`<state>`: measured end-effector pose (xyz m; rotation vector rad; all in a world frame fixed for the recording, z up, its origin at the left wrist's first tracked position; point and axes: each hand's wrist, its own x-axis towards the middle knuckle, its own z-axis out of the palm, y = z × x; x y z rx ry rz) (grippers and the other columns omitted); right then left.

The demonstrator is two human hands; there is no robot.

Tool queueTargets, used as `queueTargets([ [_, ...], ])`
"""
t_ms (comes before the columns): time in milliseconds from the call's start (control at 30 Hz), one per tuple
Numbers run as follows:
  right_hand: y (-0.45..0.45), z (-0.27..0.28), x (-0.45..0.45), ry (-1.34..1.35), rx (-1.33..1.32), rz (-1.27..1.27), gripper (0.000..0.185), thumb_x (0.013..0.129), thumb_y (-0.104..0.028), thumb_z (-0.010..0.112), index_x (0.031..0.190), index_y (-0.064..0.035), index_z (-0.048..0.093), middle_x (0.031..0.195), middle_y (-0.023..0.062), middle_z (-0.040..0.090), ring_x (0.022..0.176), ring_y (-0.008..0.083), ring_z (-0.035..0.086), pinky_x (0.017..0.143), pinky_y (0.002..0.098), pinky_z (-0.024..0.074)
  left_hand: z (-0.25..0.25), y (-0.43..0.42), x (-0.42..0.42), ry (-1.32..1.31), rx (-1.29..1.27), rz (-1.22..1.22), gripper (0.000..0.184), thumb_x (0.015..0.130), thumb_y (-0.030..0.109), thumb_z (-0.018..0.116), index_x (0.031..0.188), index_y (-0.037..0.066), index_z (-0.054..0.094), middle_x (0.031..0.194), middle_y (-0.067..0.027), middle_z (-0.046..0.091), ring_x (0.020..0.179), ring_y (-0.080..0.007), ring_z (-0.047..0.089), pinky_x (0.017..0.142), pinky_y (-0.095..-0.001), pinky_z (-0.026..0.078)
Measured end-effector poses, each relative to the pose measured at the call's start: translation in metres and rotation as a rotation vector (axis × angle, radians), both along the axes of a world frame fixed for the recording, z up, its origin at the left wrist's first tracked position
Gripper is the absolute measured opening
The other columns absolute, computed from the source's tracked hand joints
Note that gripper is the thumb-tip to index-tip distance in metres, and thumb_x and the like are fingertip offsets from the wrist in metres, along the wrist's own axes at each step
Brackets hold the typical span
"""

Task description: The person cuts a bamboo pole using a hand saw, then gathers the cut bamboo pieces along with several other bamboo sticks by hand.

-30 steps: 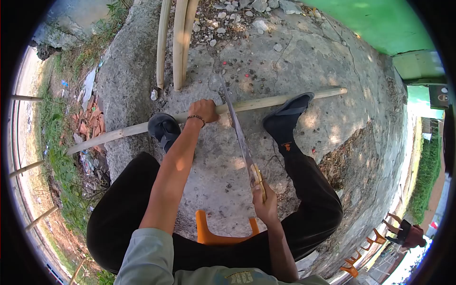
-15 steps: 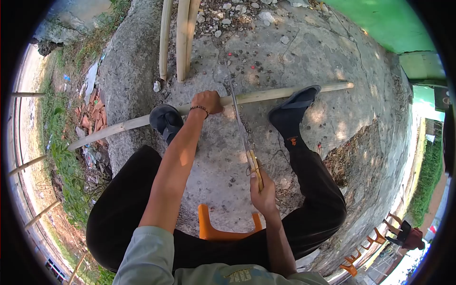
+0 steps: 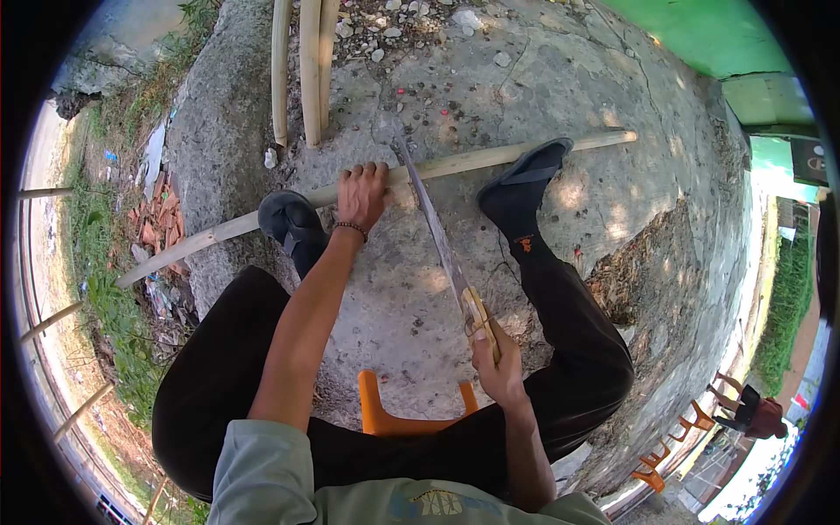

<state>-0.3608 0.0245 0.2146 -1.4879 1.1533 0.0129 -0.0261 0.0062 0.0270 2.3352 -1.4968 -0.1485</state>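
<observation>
A long pale pole (image 3: 455, 164), which looks like bamboo, lies across the concrete under both of my feet. My left hand (image 3: 362, 194) is closed over it between the feet, fingers curled across the top, a beaded bracelet at the wrist. My right hand (image 3: 500, 363) is wrapped round the yellowish handle (image 3: 479, 319) of a handsaw (image 3: 435, 223). Its long grey blade slants up and left, crossing the pole just right of my left hand. The flat of the blade shows. Whether the teeth are in a cut I cannot tell.
Several more poles (image 3: 310, 79) lie at the top. An orange plastic stool (image 3: 374, 404) is beneath me. Broken bricks (image 3: 160, 214) and plants lie past the concrete edge at left. A green wall (image 3: 709, 39) stands top right. Another person (image 3: 759, 413) is far off at right, near orange stools.
The saw has come back toward me and right, and its blade has turned to show more of its flat side. My left hand has shifted its fingers on the pole. The view has moved slightly.
</observation>
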Motion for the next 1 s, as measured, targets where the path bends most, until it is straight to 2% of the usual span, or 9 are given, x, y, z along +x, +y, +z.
queueTargets([
  [67,-0.003,0.015,0.011,-0.036,-0.027,-0.028,0.049,0.103,-0.020,0.048,0.144,0.0058,0.043,0.078,0.0052,0.057,0.064,0.0068,0.052,0.057,0.0263,0.0442,0.002,-0.004,-0.010,-0.100,-0.026,0.146,0.027,0.074,0.027,0.076,0.092,0.010,0.064,0.084,-0.0112,0.068,0.081,-0.0334,0.066,0.077,-0.0450,0.048],
  [167,-0.004,0.012,0.023,-0.103,-0.104,-0.050,0.049,0.103,-0.021,0.048,0.144,0.0056,0.042,0.078,0.0041,0.057,0.064,0.0060,0.051,0.058,0.0258,0.0441,-0.012,-0.010,-0.002,-0.027,0.148,0.162,0.026,0.075,0.027,0.076,0.092,0.011,0.065,0.084,-0.0115,0.068,0.081,-0.0332,0.067,0.075,-0.0459,0.047],
  [400,-0.038,-0.027,0.082,-0.129,-0.128,-0.048,0.049,0.102,-0.017,0.049,0.144,0.0068,0.043,0.082,0.0078,0.062,0.069,0.0064,0.054,0.062,0.0257,0.0450,-0.015,-0.017,0.009,-0.058,0.112,0.173,0.017,0.077,0.027,0.072,0.083,0.011,0.068,0.082,-0.0139,0.069,0.078,-0.0335,0.068,0.070,-0.0462,0.050],
  [500,-0.003,-0.007,0.064,-0.054,-0.245,0.065,0.048,0.101,-0.017,0.050,0.142,0.0075,0.045,0.083,0.0101,0.064,0.071,0.0076,0.057,0.062,0.0275,0.0470,-0.007,-0.026,0.017,-0.064,0.125,0.157,0.017,0.077,0.028,0.071,0.081,0.012,0.070,0.083,-0.0141,0.070,0.079,-0.0333,0.069,0.070,-0.0453,0.052],
  [633,0.016,0.000,0.011,-0.057,-0.264,0.011,0.049,0.101,-0.018,0.051,0.142,0.0072,0.044,0.082,0.0123,0.065,0.070,0.0097,0.060,0.062,0.0301,0.0487,-0.006,-0.020,0.011,-0.014,0.233,0.160,0.022,0.075,0.031,0.075,0.084,0.012,0.071,0.085,-0.0138,0.071,0.083,-0.0334,0.070,0.073,-0.0441,0.053],
  [700,0.010,-0.006,0.022,-0.065,-0.309,0.063,0.050,0.101,-0.017,0.050,0.143,0.0080,0.042,0.081,0.0161,0.066,0.072,0.0136,0.064,0.064,0.0322,0.0508,-0.001,-0.023,0.014,-0.016,0.234,0.155,0.024,0.074,0.032,0.076,0.085,0.011,0.072,0.086,-0.0138,0.071,0.084,-0.0335,0.070,0.073,-0.0439,0.054],
  [800,-0.019,-0.028,0.090,-0.080,-0.339,0.088,0.048,0.101,-0.016,0.049,0.141,0.0094,0.043,0.081,0.0191,0.067,0.073,0.0171,0.066,0.065,0.0340,0.0517,0.005,-0.018,0.013,0.021,0.265,0.146,0.027,0.074,0.034,0.078,0.087,0.011,0.073,0.089,-0.0150,0.071,0.086,-0.0337,0.070,0.076,-0.0435,0.054],
  [900,-0.022,-0.012,0.105,-0.107,-0.346,0.085,0.046,0.101,-0.017,0.048,0.139,0.0102,0.046,0.080,0.0186,0.066,0.072,0.0179,0.066,0.064,0.0334,0.0513,0.010,-0.023,0.014,0.057,0.336,0.137,0.029,0.074,0.035,0.078,0.092,0.012,0.074,0.094,-0.0153,0.072,0.090,-0.0333,0.070,0.080,-0.0432,0.054],
  [1000,-0.001,-0.006,0.056,-0.081,-0.328,0.098,0.045,0.102,-0.017,0.048,0.138,0.0096,0.047,0.075,0.0154,0.064,0.067,0.0153,0.063,0.061,0.0315,0.0494,0.024,-0.039,0.032,0.052,0.333,0.144,0.031,0.075,0.036,0.079,0.093,0.012,0.075,0.097,-0.0156,0.072,0.093,-0.0333,0.070,0.082,-0.0422,0.054],
])
